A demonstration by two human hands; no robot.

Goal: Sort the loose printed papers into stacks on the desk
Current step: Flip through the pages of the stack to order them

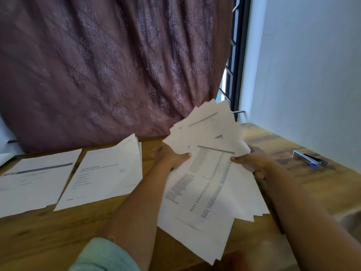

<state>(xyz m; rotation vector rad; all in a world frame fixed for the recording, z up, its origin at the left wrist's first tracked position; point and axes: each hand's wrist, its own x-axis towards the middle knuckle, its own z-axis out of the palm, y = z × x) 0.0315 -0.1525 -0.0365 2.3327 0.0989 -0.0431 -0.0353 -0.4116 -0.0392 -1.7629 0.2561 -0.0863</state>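
Note:
A fanned bundle of loose printed papers (207, 173) is raised above the wooden desk (48, 235), its top sheet covered in columns of small print. My left hand (172, 156) grips the bundle's left edge with the thumb on top. At the right edge my right hand (252, 163) grips it the same way. Two stacks lie flat on the desk to the left: a stack with a dark header bar (37, 178) at the far left, and a stack with bold title lines (105, 171) beside it.
A stapler with a blue pen (310, 160) lies on the desk at the right, near the white wall. A mauve patterned curtain (109, 71) hangs behind the desk, with a barred window (232, 63) at its right edge.

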